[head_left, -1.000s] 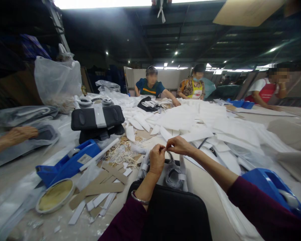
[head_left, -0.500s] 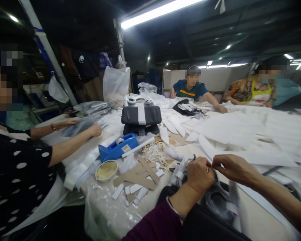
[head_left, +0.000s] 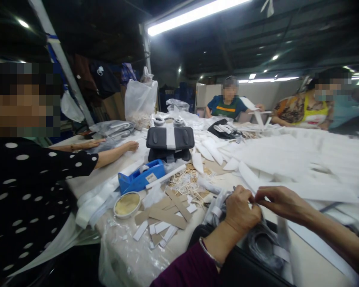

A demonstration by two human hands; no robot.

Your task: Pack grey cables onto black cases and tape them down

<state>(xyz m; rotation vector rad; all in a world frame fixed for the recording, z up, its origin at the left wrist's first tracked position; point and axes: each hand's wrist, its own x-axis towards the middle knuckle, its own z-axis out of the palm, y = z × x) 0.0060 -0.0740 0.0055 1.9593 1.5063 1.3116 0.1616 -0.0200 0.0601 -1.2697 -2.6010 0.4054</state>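
My left hand is closed over an open black bag, a silver bangle on its wrist. A small dark tip shows beside its index finger. My right hand meets it fingertip to fingertip, thumb and index finger pinched. What the two hands pinch is too small or hidden to make out. Beneath them, inside the bag, lies a coiled dark item in clear plastic with a white band. Another plastic-wrapped bundle with a white band sits left of my left hand.
A blue tape dispenser, a round tub of yellowish material, cardboard strips and tangled cream strings lie to the left. Stacked black cases stand beyond. White foam sheets spread right. Co-workers sit around the table.
My hands stay pinched together, nearly unmoved. The co-worker at left leans in, arms reaching farther across the table. The far co-worker has lifted white pieces.
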